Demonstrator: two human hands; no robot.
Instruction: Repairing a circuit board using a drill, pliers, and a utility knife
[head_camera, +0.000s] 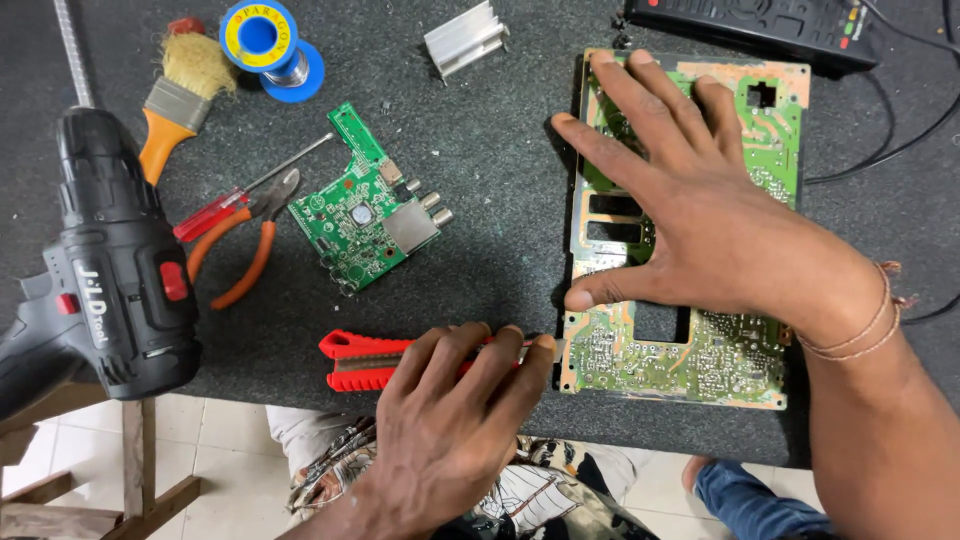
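Fingers (640, 110) press one of two circuit boards (690, 350)

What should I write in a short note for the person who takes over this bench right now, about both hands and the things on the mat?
Left hand: lies on the red-handled tool at the front edge of the mat; fingers curl over it, the working end is hidden.
Right hand: spread flat on the large circuit board, pressing it to the dark mat, solder side up.
Nearby: small green circuit board at centre, orange-handled pliers and red screwdriver left of it, cordless drill far left, brush, solder spool, heatsink.
Done or left: cannot be told from this view.
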